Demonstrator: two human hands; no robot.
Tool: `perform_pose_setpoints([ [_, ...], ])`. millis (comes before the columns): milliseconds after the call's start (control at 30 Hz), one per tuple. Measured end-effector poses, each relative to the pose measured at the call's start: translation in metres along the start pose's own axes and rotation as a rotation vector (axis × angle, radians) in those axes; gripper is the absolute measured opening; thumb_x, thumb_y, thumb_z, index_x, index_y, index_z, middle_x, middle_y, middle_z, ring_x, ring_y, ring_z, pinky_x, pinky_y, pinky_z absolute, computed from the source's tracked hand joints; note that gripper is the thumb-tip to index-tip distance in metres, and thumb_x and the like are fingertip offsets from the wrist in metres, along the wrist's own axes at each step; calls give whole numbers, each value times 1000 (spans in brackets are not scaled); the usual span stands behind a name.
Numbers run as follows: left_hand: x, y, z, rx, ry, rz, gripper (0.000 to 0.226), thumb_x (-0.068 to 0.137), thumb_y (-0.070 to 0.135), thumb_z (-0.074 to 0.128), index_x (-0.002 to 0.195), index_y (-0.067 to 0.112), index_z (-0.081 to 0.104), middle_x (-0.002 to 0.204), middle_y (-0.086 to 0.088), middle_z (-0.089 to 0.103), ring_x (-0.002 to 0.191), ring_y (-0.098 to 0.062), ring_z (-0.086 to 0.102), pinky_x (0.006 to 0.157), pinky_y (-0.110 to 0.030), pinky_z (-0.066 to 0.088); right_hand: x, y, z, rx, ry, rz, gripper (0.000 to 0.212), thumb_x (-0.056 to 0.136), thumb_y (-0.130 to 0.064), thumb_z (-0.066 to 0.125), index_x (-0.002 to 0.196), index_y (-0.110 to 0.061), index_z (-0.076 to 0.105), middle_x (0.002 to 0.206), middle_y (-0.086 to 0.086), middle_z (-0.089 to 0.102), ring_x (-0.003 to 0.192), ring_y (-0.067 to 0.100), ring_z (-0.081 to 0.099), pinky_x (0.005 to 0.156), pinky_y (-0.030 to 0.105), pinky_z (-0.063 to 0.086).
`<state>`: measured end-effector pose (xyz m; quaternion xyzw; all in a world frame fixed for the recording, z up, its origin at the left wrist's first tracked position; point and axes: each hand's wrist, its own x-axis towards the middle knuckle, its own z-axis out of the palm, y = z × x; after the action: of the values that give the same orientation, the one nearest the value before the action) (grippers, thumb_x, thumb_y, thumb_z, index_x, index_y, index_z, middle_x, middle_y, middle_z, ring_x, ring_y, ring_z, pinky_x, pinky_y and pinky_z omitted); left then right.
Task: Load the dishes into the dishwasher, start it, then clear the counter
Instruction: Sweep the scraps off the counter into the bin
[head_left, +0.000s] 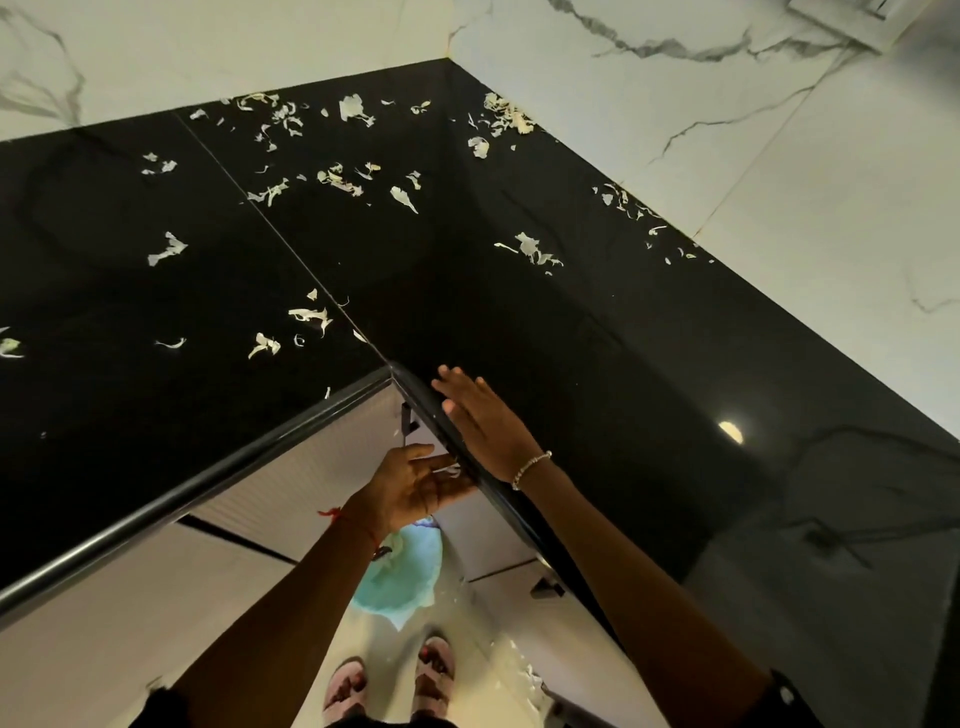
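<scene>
Nearest the lens, two forearms (613, 561) reaching out from dark sleeves, with feet in pink sandals (345, 686) on the floor far below. Beyond them, a glossy black L-shaped worktop (597, 338) filling most of the view, backed by white marble-veined walls (779, 156) meeting in a corner. Under its inner corner, pale ribbed cabinet fronts (311, 467) and a teal bin or bag (402, 577) standing on the floor, directly beneath the hands. Right hand (485, 421) lying flat on the worktop's edge, fingers straight and together, holding nothing. Left hand (410, 486) just below that same edge, palm up and loosely cupped, with what looks like one small pale shred (451, 472) at the fingers. Pale vegetable scraps (337, 179) strewn over the worktop, well apart from both hands, lying beyond the right hand toward the walls and off to its left. Right hand clearly the nearer to them, being on top; left hand placed as the catcher under the lip. Probably calls for sweeps back toward the edge, which runs diagonally along the right palm. No dishes or dishwasher in view. No readable writing, labels or brands anywhere.
</scene>
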<state>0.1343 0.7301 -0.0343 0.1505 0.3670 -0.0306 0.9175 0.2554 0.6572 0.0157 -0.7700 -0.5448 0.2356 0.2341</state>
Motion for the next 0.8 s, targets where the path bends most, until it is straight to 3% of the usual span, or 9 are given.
perform_pose_setpoints([
  [133,-1,1,8,99,-30,-6,45,79,18,45,117,-5,50,101,-27,64,88,-38,67,77,-46,56,-13,-3,-8,277,48,-9,43,99,-24,26,140,-13,35,150,3,30,138,5,16,108,4,3],
  [200,0,2,13,119,-52,-2,41,75,16,46,111,-4,54,98,-26,65,85,-37,67,75,-45,57,-10,0,-13,232,88,68,42,101,-22,25,142,-14,32,152,0,24,138,1,10,109,8,0],
  [333,0,1,18,170,-64,20,29,82,13,44,103,-2,57,90,-22,68,83,-32,68,73,-42,58,-5,-9,-4,-10,-75,11,44,102,-22,24,145,-14,26,154,2,19,143,12,8,115,25,-2],
  [433,-3,1,19,243,-55,87,27,94,20,40,106,6,60,98,-16,69,94,-28,66,75,-41,57,-12,-16,3,140,-195,1,41,101,-22,26,140,-14,35,146,10,36,136,19,33,111,22,12],
  [500,-2,3,17,212,-55,56,29,89,16,43,111,4,58,107,-21,65,99,-32,64,76,-43,57,-21,-18,-2,374,-55,39,44,98,-28,25,135,-12,43,140,11,45,128,14,42,110,19,18],
  [567,-1,4,15,155,-18,5,29,89,13,40,110,-1,56,101,-25,67,94,-36,65,77,-47,56,-29,-11,-9,469,201,103,46,96,-31,25,133,-11,46,140,7,45,130,9,38,112,19,21],
  [633,0,4,14,131,27,-12,30,93,13,34,107,-3,55,96,-26,67,87,-37,67,75,-48,55,-36,-1,-12,373,327,223,42,100,-29,26,136,-13,41,146,5,38,137,12,30,116,28,22],
  [733,4,-1,12,123,38,-3,31,94,12,33,104,-4,57,91,-26,68,81,-35,69,71,-45,58,-48,-5,6,-81,182,329,61,97,-46,3,146,-13,18,156,3,6,143,15,0,118,31,1],
  [800,1,-5,13,193,60,17,30,95,10,32,86,-1,58,72,-19,68,64,-26,68,57,-32,58,-57,-16,26,-312,129,293,79,84,-57,-12,147,-12,4,150,1,-16,139,14,-18,114,29,-12],
])
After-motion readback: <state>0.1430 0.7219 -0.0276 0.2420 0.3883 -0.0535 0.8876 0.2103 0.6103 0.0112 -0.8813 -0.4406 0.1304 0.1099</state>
